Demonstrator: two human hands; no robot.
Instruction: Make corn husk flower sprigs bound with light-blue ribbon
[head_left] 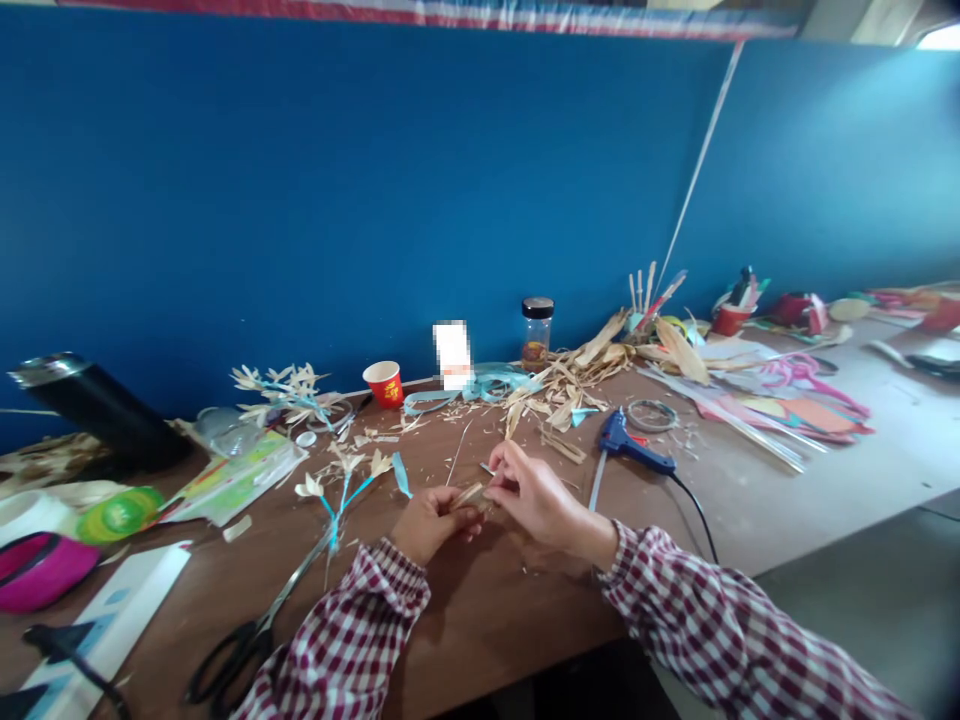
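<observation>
Low over the brown table, my left hand (433, 522) is closed on a small folded strip of dried husk (469, 495). My right hand (538, 500) pinches at the strip's other end, its thumb and fingertips close together. A thin greyish piece shows by the right fingertips, too small to name. Left of my hands lie pale husk flowers on blue-wrapped stems (335, 518). Black-handled scissors (238, 655) rest beside my left sleeve. Beyond my right hand is a blue glue gun (622, 440) on its side, with a black cord.
Husk scraps (574, 385) litter the back. A red paper cup (384, 386), a lidded jar (537, 335) and blue ribbon (495, 382) stand or lie near the blue partition (375, 200). At left are a black flask (101, 415) and a white power strip (131, 625).
</observation>
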